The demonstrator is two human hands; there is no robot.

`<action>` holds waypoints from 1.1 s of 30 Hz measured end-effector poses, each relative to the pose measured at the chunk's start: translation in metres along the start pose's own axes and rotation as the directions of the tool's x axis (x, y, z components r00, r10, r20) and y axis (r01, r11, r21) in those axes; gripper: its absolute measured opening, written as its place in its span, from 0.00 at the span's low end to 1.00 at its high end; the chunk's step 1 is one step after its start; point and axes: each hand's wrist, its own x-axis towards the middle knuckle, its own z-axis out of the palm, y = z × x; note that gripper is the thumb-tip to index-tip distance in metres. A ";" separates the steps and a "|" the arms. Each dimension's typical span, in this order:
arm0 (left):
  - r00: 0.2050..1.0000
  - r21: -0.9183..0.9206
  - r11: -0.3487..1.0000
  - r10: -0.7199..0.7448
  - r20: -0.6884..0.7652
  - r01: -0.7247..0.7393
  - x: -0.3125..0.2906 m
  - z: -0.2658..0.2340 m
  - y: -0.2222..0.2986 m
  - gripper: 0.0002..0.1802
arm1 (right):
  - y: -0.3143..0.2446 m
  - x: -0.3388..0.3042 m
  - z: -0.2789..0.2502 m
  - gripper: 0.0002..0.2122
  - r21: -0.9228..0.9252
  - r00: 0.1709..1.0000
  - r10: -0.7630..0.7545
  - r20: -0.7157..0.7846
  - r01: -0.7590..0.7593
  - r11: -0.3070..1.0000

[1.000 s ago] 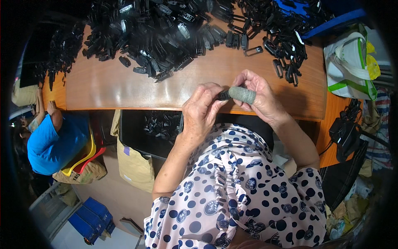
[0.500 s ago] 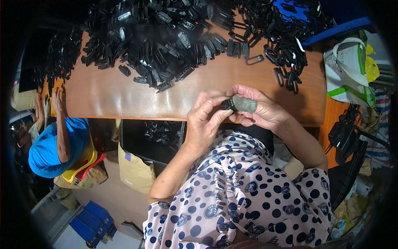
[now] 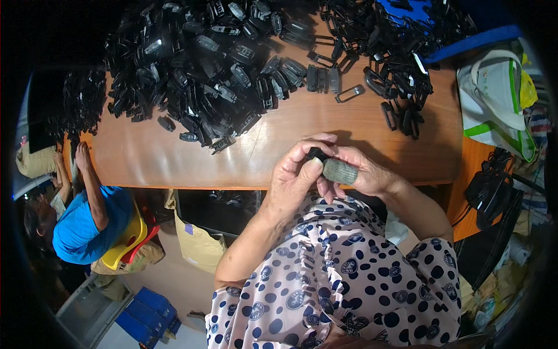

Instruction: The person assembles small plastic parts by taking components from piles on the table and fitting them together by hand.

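My two hands meet just above the front edge of the wooden table (image 3: 174, 160). My left hand (image 3: 290, 177) is closed, thumb and fingers pinching a small black plastic part (image 3: 317, 153) whose exact kind I cannot make out. A grey knitted sleeve (image 3: 340, 171) covers the thumb of my right hand (image 3: 369, 173). That hand is closed against the same part from the right, and its fingers hide much of it. Beyond them lies a large heap of black plastic clip-like pieces (image 3: 232, 75). Oblong black loops (image 3: 350, 93) lie at its right.
A blue tray rim (image 3: 474, 44) stands at the far right, beside a white and green bag (image 3: 488, 96). An open black bin (image 3: 215, 215) sits below the table edge. At the left, a person in a blue shirt (image 3: 96, 227) reaches toward another black pile (image 3: 84, 104).
The camera view has shifted, so the table appears lower. My fingers have closed further round the black part, hiding more of it, and the grey-sleeved thumb has tilted down.
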 end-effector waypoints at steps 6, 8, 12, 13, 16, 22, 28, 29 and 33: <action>0.951 0.542 0.821 0.286 -0.117 -0.180 0.052 -0.005 0.013 0.07 | -0.048 -0.008 -0.041 0.15 -0.967 0.909 -0.383 -0.162 -0.068 0.247; 0.943 0.687 0.693 0.332 -0.036 -0.218 0.075 -0.009 0.015 0.10 | -0.056 -0.004 -0.057 0.16 -0.975 0.812 -0.577 -0.084 -0.186 -0.120; 0.874 0.933 -0.215 0.339 0.348 -0.288 0.115 0.002 0.024 0.13 | -0.058 0.007 -0.076 0.10 -0.894 0.833 -0.545 0.096 -0.169 -0.415; 0.870 0.894 -0.324 0.283 0.404 -0.310 0.123 0.001 0.024 0.12 | -0.059 0.007 -0.079 0.09 -0.896 0.829 -0.547 0.112 -0.154 -0.416; 0.878 0.824 -0.465 0.178 0.444 -0.323 0.136 0.004 0.026 0.17 | -0.058 0.000 -0.085 0.10 -0.884 0.837 -0.534 0.123 -0.152 -0.441; 0.818 0.763 -0.531 0.206 0.537 -0.368 0.146 -0.007 0.028 0.10 | -0.056 -0.025 -0.068 0.17 -0.598 0.820 -0.465 -0.335 0.196 0.777; 0.907 0.833 0.427 0.373 0.193 -0.353 0.116 -0.005 0.022 0.09 | -0.046 -0.037 -0.058 0.18 0.163 0.892 -0.401 -0.208 0.436 0.885; 0.967 0.683 0.699 0.253 0.042 -0.213 0.102 0.006 0.025 0.10 | -0.041 -0.036 -0.057 0.18 0.128 0.881 -0.428 -0.201 0.457 0.880; 0.999 0.135 0.990 0.040 -0.027 -0.036 0.065 0.002 0.018 0.14 | -0.043 -0.033 -0.037 0.18 -0.122 0.897 -0.399 -0.188 0.382 0.916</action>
